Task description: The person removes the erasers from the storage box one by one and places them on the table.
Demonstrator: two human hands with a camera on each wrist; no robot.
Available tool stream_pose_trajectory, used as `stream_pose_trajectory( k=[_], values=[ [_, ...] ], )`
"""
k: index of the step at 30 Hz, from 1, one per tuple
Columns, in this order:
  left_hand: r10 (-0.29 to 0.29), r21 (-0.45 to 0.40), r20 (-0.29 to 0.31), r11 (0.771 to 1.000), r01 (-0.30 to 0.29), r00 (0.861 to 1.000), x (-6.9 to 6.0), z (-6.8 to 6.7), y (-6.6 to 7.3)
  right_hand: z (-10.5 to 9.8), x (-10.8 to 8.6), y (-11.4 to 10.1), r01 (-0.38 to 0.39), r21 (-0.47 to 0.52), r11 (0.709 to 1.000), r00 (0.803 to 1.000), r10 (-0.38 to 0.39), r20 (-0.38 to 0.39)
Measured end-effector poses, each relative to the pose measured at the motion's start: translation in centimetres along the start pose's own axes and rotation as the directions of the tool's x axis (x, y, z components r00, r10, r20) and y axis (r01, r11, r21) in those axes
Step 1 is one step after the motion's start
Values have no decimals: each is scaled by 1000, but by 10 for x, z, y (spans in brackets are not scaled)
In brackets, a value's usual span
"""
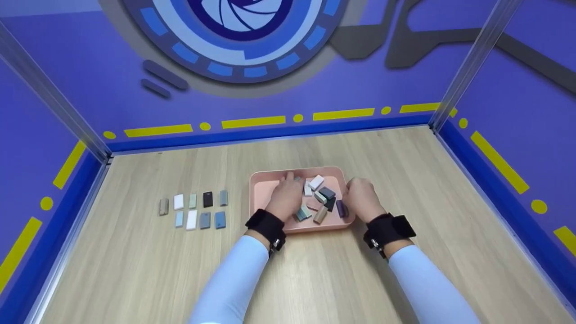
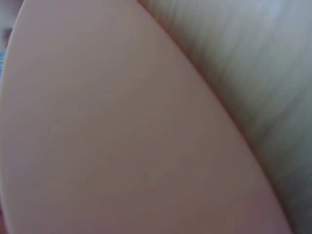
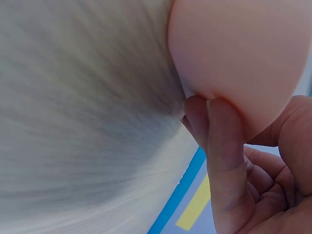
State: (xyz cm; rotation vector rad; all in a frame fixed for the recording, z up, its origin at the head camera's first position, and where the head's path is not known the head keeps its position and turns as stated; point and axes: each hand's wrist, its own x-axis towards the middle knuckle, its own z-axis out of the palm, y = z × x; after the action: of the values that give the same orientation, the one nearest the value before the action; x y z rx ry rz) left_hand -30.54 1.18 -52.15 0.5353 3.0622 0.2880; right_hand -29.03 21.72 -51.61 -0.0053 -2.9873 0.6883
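Note:
A shallow pink tray (image 1: 270, 230) holds several small blocks in white, grey, green, tan and purple. My left hand (image 1: 286, 198) reaches over its near wall, fingers down among the blocks at the back; a small greenish block (image 1: 297, 178) shows by the fingertips, but whether they grip it is hidden. On the tray's right side, my right hand (image 1: 361, 198) holds the wall. In the right wrist view, curled fingers (image 3: 226, 141) press the outside of the tray wall (image 3: 239, 53), with the thumb by the rim. Mostly the tray's outer wall (image 2: 122, 122) fills the left wrist view.
Left of the tray, small blocks lie in two rows on the wooden table, among them a black block (image 1: 207, 199), a blue block (image 1: 220, 220) and a tan block (image 1: 163, 207). Purple-blue panels (image 1: 270, 103) with metal corner posts enclose the table's back and sides.

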Motion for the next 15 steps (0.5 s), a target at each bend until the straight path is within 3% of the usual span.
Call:
stream_pose_trajectory(
  k=[12,15],
  values=[
    [-5,81,-98,997,13,995,-10,-8,-5,-1,-1,-1,9,4,1000,1000,-9,-14],
    [-5,65,-100,998,12,995,-13,-10,-10,0,-1,0,15,-1,1000,1000,-15,-18]
  ],
)
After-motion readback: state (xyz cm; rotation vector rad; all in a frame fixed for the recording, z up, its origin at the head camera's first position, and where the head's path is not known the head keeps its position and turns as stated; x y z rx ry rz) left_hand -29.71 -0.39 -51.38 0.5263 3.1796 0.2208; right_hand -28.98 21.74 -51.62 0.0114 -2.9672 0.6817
